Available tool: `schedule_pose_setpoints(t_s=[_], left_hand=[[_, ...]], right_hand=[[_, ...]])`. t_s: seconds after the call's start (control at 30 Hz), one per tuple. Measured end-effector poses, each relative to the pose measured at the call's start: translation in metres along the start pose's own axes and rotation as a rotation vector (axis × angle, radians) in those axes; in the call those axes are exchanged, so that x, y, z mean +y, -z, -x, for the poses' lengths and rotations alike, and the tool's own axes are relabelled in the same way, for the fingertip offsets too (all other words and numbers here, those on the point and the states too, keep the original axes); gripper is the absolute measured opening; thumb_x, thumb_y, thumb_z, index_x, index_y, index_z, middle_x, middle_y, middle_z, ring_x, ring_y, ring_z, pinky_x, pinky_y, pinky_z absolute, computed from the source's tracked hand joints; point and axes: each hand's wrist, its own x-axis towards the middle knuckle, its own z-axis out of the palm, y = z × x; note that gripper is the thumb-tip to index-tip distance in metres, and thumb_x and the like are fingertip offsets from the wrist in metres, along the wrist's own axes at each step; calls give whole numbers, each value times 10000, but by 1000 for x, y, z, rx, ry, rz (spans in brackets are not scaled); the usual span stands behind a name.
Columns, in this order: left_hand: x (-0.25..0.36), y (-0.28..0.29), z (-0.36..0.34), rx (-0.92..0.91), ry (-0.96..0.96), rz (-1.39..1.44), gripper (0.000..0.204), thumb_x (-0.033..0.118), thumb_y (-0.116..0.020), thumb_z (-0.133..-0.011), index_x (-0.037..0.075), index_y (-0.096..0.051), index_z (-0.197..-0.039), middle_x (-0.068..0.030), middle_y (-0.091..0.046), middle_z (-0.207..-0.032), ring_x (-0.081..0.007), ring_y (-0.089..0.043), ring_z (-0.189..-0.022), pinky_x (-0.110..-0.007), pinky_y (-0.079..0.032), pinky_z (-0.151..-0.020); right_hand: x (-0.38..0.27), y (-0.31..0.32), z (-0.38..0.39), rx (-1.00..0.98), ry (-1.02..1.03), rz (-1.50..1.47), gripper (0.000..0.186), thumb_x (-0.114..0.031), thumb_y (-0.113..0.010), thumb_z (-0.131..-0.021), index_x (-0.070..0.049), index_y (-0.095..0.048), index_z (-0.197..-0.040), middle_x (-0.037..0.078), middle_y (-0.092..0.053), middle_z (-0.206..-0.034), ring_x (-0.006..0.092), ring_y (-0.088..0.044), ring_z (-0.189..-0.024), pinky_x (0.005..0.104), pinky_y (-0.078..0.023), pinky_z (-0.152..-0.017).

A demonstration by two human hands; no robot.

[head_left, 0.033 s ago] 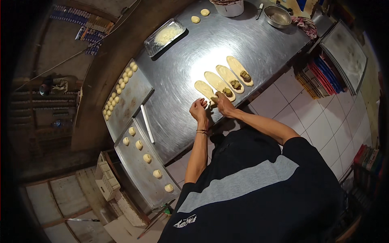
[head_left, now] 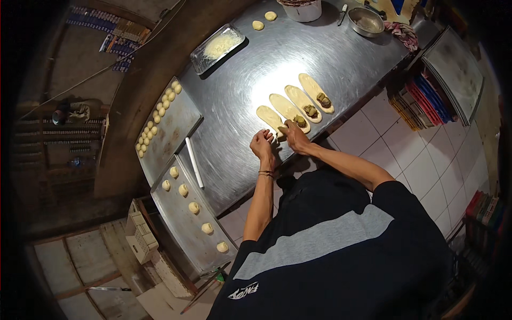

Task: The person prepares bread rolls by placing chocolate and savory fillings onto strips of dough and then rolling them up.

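Observation:
Four flattened oval dough strips lie side by side near the front edge of the steel table, the leftmost dough strip (head_left: pixel 269 116) partly under my fingers. Brown-green filling (head_left: pixel 310 111) sits on the near end of each of the other three. My left hand (head_left: pixel 261 144) is closed, its fingers curled beside the near end of the leftmost strip. Just to its right, my right hand (head_left: pixel 295 137) is closed too, fingertips pointing down at that same end. A small dark greenish bit shows between the hands; what either one grips is too small to make out.
A white rolling pin (head_left: pixel 194 162) lies by two trays, one with rows of dough balls (head_left: pixel 154 117), the other with rolled dough pieces (head_left: pixel 193 208). Farther off are a tray of pale shreds (head_left: pixel 220 47), two dough rounds (head_left: pixel 258 25), a white tub (head_left: pixel 301 10) and a metal bowl (head_left: pixel 366 22).

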Motion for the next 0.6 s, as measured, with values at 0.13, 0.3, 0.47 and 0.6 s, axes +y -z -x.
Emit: schedule_pose_setpoints(t_s=[0.13, 0.3, 0.47, 0.6], left_hand=[[-29, 25, -10, -95, 347, 3, 258, 164, -513, -1004, -79, -600, -985, -194, -694, -933, -234, -687, -746, -286, -578, -673], [-53, 24, 1, -123, 634, 127, 267, 172, -510, -1023, -78, -606, -1018, -205, -692, -973, -253, -693, -819, -301, -578, -662], [-52, 11, -5, -90, 538, 108, 248, 166, -542, -1035, -65, -619, -1082, -135, -689, -929, -194, -663, -730, -260, -559, -632], [-41, 9, -10, -80, 428, -68, 214, 92, -597, -981, -109, -668, -976, -150, -714, -814, -196, -680, -630, -267, -546, -554]], right_hand=[[6, 0, -1, 68, 101, 54, 495, -340, -417, -1040, 134, -520, -1142, 345, -566, -1036, 447, -561, -958, 473, -445, -838], [-10, 4, 2, 95, 188, 155, 384, -251, -412, -1051, 95, -579, -1047, 283, -521, -987, 395, -567, -908, 457, -446, -789], [-27, 9, 8, 9, 36, -34, 397, -276, -394, -1049, 69, -590, -1025, 271, -503, -983, 423, -558, -918, 476, -444, -825], [-13, 12, 5, 22, 236, 254, 419, -294, -391, -1029, 72, -594, -1034, 289, -515, -1032, 449, -563, -987, 491, -442, -877]])
